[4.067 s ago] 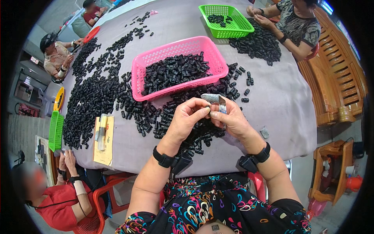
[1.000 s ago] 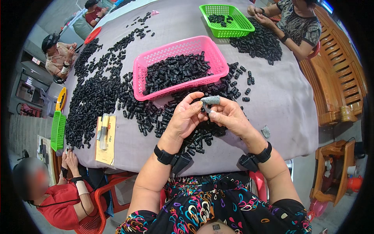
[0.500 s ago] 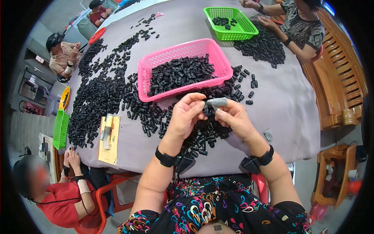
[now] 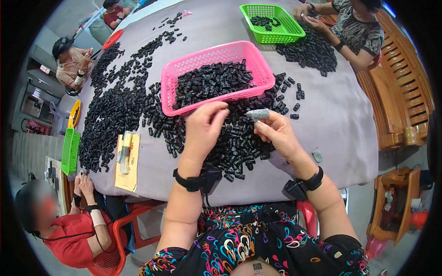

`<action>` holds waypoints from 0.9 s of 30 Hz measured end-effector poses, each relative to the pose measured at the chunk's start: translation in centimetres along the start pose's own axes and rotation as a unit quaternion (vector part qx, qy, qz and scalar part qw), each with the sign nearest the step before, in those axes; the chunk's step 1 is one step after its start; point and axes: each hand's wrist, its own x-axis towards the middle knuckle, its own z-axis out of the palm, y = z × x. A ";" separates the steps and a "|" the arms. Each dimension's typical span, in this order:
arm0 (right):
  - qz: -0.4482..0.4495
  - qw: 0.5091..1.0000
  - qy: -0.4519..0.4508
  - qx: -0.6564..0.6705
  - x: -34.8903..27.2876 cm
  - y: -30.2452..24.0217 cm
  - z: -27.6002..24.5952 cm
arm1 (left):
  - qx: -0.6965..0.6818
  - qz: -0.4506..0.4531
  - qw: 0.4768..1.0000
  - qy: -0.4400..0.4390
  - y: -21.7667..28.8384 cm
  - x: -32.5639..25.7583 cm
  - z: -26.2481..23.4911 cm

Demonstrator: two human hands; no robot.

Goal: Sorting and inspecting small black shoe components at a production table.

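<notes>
My left hand (image 4: 205, 131) is at the near rim of the pink basket (image 4: 221, 96), its fingers curled down and closed; their tips are hidden, so what they hold cannot be made out. Over the heap of small black plastic pieces (image 4: 235, 147) is my right hand (image 4: 278, 133). A grey wrap (image 4: 258, 114) covers its index finger, and the thumb bends in below it. Those fingers are closed, but anything between them is too small to name. Many more black pieces fill part of the basket, which stands tilted in view across the table's middle.
Loose black pieces (image 4: 110, 115) spread over the left of the cloth. A marker-like tube (image 4: 125, 158) lies on a yellow envelope (image 4: 132, 177). A grey scrap (image 4: 317, 155) sits at right. Co-workers sit around, one by a green basket (image 4: 271, 34).
My hands have come apart. The left moved left and up to the basket's rim, while the right stayed over the heap. The view shifted slightly.
</notes>
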 end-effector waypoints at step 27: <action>0.004 1.000 0.008 -0.025 -0.4 0.0 -0.3 | -0.370 -0.185 0.893 -0.177 -1.7 0.1 1.7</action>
